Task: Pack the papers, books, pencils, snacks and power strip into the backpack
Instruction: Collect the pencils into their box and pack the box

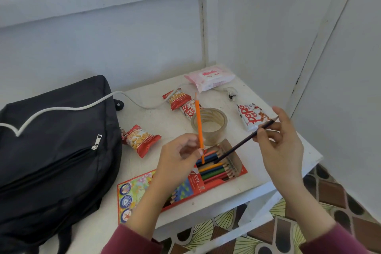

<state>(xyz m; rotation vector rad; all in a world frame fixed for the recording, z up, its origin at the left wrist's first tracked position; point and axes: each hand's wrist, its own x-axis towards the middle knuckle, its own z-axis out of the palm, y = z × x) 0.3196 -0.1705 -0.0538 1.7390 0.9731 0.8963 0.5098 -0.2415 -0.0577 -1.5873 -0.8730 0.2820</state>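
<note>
left grip (179, 156) pinches orange pencil (198, 115), upright | right grip (282, 146) pinches dark pencil (239, 146), slanting up-right

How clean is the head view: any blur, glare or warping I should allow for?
Head view: soft, even light, no glare or hard shadows; the wide lens slants the wall battens and table edge; right hand, holding the dark pencil, slightly blurred; orange pencil reads clearly.

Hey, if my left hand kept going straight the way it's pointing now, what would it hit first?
Most likely the roll of clear tape, just beyond the left hand holding the orange pencil. Depth is unclear; the hand may pass above it.
</note>
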